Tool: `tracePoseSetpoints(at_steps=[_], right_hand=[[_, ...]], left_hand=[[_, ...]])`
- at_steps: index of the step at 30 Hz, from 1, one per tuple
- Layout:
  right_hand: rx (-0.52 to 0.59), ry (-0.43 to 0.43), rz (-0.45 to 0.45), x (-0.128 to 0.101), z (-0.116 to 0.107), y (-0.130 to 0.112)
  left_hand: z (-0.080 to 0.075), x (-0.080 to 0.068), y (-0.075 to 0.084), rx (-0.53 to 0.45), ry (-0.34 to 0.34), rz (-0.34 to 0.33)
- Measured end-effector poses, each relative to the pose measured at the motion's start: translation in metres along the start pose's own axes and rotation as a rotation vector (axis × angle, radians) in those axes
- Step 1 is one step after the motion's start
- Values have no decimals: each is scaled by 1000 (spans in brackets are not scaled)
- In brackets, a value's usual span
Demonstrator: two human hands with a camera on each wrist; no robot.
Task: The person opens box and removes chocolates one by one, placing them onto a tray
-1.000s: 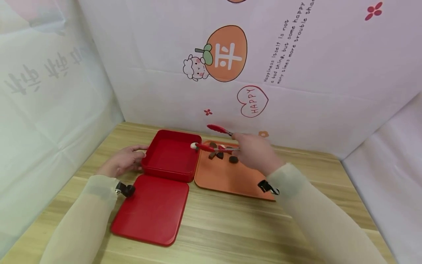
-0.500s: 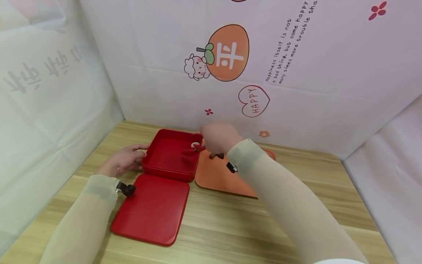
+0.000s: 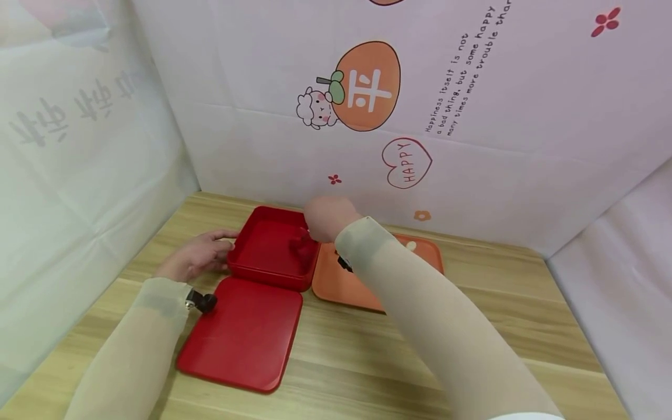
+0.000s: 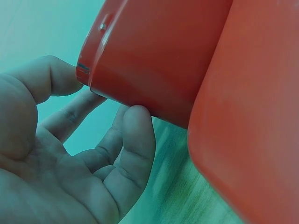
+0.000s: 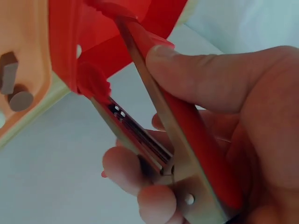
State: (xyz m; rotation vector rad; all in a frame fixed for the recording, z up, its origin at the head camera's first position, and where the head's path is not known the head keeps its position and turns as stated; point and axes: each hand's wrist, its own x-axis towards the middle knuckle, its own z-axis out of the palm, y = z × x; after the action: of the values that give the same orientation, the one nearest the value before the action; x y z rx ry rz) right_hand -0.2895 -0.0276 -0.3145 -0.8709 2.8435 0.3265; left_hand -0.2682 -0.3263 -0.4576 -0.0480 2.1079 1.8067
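An uncovered red box [image 3: 268,245] stands at the back left of the table. My left hand [image 3: 202,255] rests against its left side, with fingertips and thumb touching the outer wall [image 4: 149,60]. My right hand [image 5: 261,112], over the box's back right corner, grips metal tongs [image 5: 156,100] with red tips. The tong arms stand apart, and their blurred red ends [image 3: 301,245] are inside the box. A small white piece [image 5: 78,49] shows by the box wall; whether the tongs touch it I cannot tell.
A red lid [image 3: 244,335] lies in front of the box. Right of the box is an orange tray [image 3: 349,291], partly hidden by my right arm, with a white piece [image 3: 411,245] and brown pieces [image 5: 8,74]. A white printed sheet [image 3: 252,151] stands behind.
My right hand has moved left from above the tray to the box, carrying the tongs, which had a white piece at one tip. My left hand has stayed put.
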Motion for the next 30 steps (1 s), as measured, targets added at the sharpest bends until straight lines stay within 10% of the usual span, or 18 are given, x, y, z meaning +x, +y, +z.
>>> tracePoseSetpoints(at_steps=[10,21,30], right_hand=[[320,-100,96,1,-13,14],[129,-62,58,3,-6,-1],[378,-78,114,4,-7,0]], left_hand=[[0,-1,2,17,7,10],[0,-2,0,20,-7,8],[0,1,0,-4,1,8]])
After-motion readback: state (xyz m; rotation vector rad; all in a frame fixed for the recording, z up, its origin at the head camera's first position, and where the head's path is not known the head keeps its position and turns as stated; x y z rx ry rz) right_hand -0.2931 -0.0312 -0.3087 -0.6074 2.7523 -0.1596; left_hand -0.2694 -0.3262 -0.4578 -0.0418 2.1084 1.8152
